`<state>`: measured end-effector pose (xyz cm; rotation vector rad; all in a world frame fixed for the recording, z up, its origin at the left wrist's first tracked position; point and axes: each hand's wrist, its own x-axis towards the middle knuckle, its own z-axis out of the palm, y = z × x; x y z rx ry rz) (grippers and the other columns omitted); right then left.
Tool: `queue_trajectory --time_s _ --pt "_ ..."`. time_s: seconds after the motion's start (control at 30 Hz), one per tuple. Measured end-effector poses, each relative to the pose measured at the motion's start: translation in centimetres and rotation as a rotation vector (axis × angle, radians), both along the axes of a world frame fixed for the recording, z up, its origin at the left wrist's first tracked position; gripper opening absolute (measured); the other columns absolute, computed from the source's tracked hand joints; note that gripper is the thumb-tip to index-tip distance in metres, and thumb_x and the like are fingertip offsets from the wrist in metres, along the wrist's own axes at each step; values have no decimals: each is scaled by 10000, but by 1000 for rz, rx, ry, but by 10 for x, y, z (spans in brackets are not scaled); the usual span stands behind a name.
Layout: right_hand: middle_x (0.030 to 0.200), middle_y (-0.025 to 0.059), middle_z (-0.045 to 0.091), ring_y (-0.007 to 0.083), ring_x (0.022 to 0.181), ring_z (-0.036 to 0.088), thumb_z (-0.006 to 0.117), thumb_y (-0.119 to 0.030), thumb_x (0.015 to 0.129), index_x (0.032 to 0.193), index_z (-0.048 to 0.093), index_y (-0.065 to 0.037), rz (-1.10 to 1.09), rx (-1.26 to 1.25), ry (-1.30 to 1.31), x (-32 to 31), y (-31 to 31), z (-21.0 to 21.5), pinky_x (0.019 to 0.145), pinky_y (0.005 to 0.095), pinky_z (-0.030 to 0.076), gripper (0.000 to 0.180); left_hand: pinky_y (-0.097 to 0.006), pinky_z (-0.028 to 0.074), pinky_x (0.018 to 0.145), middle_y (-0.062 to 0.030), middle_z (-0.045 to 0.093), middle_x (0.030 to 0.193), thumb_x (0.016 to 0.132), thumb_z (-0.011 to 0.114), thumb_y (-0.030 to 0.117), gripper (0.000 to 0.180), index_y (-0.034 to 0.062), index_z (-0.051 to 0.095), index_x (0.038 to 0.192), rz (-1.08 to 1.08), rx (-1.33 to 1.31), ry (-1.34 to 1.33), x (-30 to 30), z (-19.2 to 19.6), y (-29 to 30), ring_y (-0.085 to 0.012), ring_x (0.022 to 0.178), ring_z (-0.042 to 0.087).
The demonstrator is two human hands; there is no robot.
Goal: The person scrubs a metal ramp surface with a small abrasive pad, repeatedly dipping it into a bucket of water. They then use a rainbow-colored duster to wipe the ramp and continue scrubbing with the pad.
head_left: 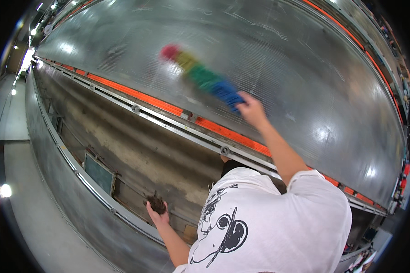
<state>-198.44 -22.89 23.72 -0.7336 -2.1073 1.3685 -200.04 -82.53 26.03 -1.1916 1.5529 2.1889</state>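
In my right hand (252,110) is a fluffy duster (203,78) banded red, yellow, green and blue, gripped at its blue end. It stretches toward the upper left over a long grey metal tabletop (136,41), its red end blurred by motion. Whether it touches the surface I cannot tell. Low on the left, my left hand (158,215) has its fingers around a dark brown, ragged clump (156,204), held above the gap between two long tables. What the clump is made of does not show.
Along the tabletop's near edge runs a metal rail (168,126) with orange strips (136,95). A second long metal table (91,204) lies on the left. Down in the gap, a dark framed panel (99,174) leans near that table above the brown floor (164,154).
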Motion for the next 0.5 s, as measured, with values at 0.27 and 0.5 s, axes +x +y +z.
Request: queue_trajectory --time_s 0.27,0.5 --pt "657 24 554 138 458 511 580 -199 1040 1070 608 -29 -907 -292 32 14 221 -26 392 305 420 175 -458 576 824 -38 660 1139 918 731 463 404 169 612 1168 334 -68 -417 141 -20 -36 -259 1036 626" --pt "866 313 707 530 850 697 537 -128 947 1180 581 -7 -245 -26 -424 -172 -8 -38 738 583 564 266 -458 573 810 -58 653 1169 907 745 457 445 152 610 1201 485 -12 -363 77 -17 -49 -269 1050 618"
